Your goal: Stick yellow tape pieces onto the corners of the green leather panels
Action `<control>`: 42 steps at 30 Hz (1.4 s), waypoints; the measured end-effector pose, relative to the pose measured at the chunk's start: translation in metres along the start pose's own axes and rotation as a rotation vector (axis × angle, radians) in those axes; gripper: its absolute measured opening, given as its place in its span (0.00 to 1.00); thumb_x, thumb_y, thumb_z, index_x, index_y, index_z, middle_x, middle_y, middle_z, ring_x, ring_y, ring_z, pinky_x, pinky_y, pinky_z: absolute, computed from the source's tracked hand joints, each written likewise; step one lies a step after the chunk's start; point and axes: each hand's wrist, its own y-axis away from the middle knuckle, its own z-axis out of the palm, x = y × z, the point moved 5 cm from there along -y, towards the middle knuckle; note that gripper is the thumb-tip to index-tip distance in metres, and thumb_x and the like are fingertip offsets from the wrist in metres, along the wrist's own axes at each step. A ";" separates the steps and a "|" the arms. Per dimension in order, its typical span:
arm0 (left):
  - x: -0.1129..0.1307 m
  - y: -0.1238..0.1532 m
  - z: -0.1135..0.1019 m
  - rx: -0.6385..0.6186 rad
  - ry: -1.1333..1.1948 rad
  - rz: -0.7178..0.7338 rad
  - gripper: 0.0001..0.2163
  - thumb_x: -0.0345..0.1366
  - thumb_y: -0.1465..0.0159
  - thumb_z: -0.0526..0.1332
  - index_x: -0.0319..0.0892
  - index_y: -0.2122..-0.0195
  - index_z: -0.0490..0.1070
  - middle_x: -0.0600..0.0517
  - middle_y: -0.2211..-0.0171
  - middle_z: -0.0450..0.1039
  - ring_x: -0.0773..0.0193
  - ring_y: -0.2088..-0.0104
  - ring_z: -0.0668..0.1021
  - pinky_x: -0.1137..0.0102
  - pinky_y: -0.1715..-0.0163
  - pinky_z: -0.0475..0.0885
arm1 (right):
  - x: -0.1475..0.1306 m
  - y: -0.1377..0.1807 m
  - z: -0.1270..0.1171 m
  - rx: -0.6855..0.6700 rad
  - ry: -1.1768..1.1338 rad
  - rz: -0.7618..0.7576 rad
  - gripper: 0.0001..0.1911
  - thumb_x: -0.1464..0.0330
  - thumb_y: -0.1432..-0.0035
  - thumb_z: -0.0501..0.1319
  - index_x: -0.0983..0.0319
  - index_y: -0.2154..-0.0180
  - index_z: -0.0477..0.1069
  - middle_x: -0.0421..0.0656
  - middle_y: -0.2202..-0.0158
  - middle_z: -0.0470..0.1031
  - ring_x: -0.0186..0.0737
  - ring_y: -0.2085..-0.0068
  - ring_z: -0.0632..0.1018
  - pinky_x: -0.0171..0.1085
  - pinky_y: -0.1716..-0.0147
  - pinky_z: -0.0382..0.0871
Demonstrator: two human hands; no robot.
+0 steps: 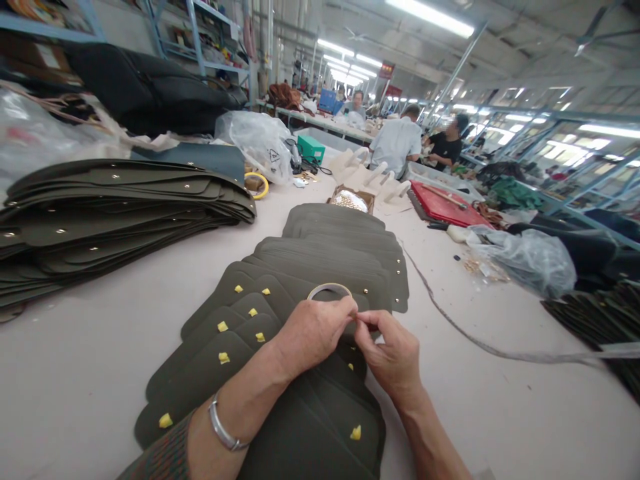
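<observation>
My left hand (315,330) is closed on a roll of tape (330,288), whose pale ring stands up behind the fingers. My right hand (393,347) meets it, thumb and forefinger pinched at the left fingertips; whatever lies in that pinch is too small to make out. Below both hands spread overlapping dark olive panels (320,427) with rounded corners. Small yellow tape pieces (223,358) dot several of them. Farther off, more olive panels (330,250) lie fanned, with small gold studs (398,271) along their right side.
To the left rises a thick stack of olive panels (125,200) beside a yellow tape roll (257,185). A box of gold hardware (353,198) stands beyond the fan. At right are a red tray (447,203), a plastic bag (530,257) and a cord (465,333). People sit farther back.
</observation>
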 end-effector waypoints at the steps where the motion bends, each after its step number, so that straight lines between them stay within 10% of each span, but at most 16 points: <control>1: 0.000 0.000 0.000 0.013 -0.009 0.002 0.05 0.34 0.31 0.50 0.45 0.60 0.65 0.55 0.68 0.75 0.62 0.66 0.79 0.71 0.70 0.69 | 0.000 -0.001 0.000 0.003 -0.016 0.052 0.06 0.74 0.45 0.58 0.62 0.69 0.74 0.39 0.75 0.75 0.32 0.75 0.75 0.31 0.73 0.68; 7: 0.003 0.000 -0.004 0.159 -0.027 0.023 0.08 0.33 0.31 0.49 0.43 0.67 0.64 0.55 0.72 0.73 0.65 0.70 0.76 0.72 0.72 0.66 | 0.027 0.002 0.018 -0.025 -0.538 0.703 0.11 0.61 0.49 0.63 0.63 0.71 0.74 0.37 0.82 0.72 0.33 0.82 0.73 0.32 0.81 0.69; 11: -0.003 -0.002 -0.004 0.181 -0.056 -0.067 0.09 0.34 0.30 0.48 0.43 0.65 0.65 0.54 0.69 0.74 0.65 0.67 0.76 0.72 0.69 0.68 | 0.053 0.006 0.024 0.006 -0.618 0.882 0.17 0.57 0.56 0.69 0.65 0.71 0.75 0.39 0.81 0.74 0.34 0.81 0.74 0.33 0.81 0.72; 24: -0.016 -0.006 0.011 -0.040 -0.189 -0.241 0.07 0.29 0.32 0.50 0.44 0.61 0.66 0.52 0.63 0.73 0.61 0.61 0.74 0.69 0.64 0.72 | 0.038 -0.009 0.029 -0.205 0.089 0.393 0.11 0.63 0.45 0.57 0.60 0.69 0.77 0.44 0.70 0.80 0.42 0.68 0.79 0.39 0.65 0.71; 31: -0.017 -0.004 0.007 0.016 -0.172 -0.215 0.07 0.30 0.32 0.50 0.43 0.62 0.67 0.51 0.63 0.73 0.60 0.61 0.73 0.68 0.65 0.72 | 0.038 -0.008 0.029 -0.160 0.173 0.320 0.13 0.64 0.42 0.57 0.63 0.57 0.70 0.43 0.71 0.78 0.42 0.71 0.78 0.39 0.68 0.69; 42: -0.024 -0.009 0.000 0.125 -0.200 -0.203 0.06 0.30 0.32 0.51 0.43 0.62 0.68 0.51 0.65 0.74 0.58 0.59 0.72 0.64 0.61 0.67 | 0.031 0.006 0.025 -0.140 0.230 0.190 0.13 0.65 0.37 0.54 0.63 0.66 0.75 0.46 0.69 0.78 0.41 0.67 0.78 0.38 0.64 0.68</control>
